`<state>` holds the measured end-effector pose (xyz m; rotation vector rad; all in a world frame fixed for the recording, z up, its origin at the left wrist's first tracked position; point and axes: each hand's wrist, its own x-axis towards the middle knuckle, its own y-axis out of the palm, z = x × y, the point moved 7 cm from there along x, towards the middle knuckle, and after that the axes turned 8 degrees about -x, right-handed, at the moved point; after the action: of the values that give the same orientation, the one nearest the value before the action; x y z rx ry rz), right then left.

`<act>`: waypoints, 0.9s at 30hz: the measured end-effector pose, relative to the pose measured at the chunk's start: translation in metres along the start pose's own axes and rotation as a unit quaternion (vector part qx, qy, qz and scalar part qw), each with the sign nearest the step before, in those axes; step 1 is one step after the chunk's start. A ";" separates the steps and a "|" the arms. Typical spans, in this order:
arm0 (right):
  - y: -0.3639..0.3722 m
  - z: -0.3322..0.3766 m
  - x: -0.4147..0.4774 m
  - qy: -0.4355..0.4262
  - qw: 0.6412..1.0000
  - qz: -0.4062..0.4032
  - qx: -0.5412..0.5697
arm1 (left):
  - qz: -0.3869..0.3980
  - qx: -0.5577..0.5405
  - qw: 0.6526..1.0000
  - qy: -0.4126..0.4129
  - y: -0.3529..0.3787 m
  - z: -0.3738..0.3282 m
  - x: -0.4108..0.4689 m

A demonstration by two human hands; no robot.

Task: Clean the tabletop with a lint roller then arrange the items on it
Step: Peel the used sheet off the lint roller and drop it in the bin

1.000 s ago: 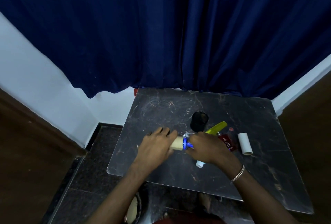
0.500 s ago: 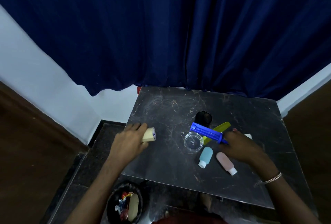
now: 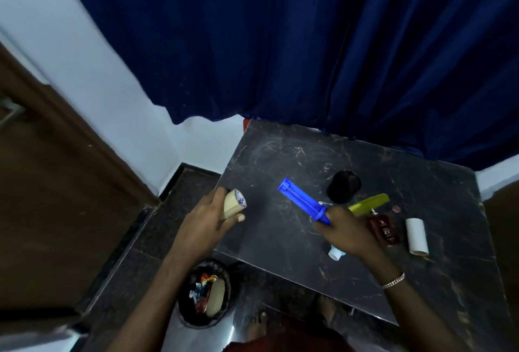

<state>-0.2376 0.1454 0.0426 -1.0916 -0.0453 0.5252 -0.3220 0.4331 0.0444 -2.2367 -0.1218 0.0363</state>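
My left hand [image 3: 209,221] grips a cream-coloured lint roll [image 3: 234,203] at the left edge of the dark tabletop [image 3: 280,160]. My right hand [image 3: 344,230] holds the blue lint roller handle [image 3: 303,200], its bare spindle pointing up and to the left over the table. A black cup [image 3: 343,186], a yellow-green comb [image 3: 369,203], a dark red packet [image 3: 383,229], a white cardboard tube [image 3: 417,236] and a small coin [image 3: 396,208] lie on the right part of the table. The white cap of a bottle [image 3: 335,254] shows under my right hand.
A black waste bin [image 3: 205,294] with wrappers and a used roll stands on the floor below the table's left front corner. A dark blue curtain [image 3: 280,42] hangs behind the table. A brown door [image 3: 56,197] is at the left.
The roll came off the handle and my left hand carried it to the table's left edge. My right hand lifted the blue handle. The view swung left, and the bin came into sight.
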 end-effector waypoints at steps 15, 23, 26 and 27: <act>0.114 0.128 0.034 -0.120 0.984 0.129 0.023 | -0.058 -0.010 0.986 -0.159 -0.034 0.078 -0.109; 0.179 0.169 0.028 -0.130 0.979 0.155 0.035 | -0.070 -0.032 0.969 -0.233 -0.032 0.119 -0.165; 0.202 0.177 0.022 -0.133 0.976 0.167 0.036 | -0.067 -0.049 0.965 -0.250 -0.025 0.130 -0.177; 0.209 0.178 0.020 -0.132 0.976 0.172 0.032 | -0.066 -0.054 0.963 -0.256 -0.022 0.135 -0.180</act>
<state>-0.3517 0.3762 -0.0562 -0.9637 -0.0720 0.9767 -0.5118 0.5335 -0.0249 -2.2742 -0.5643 0.5491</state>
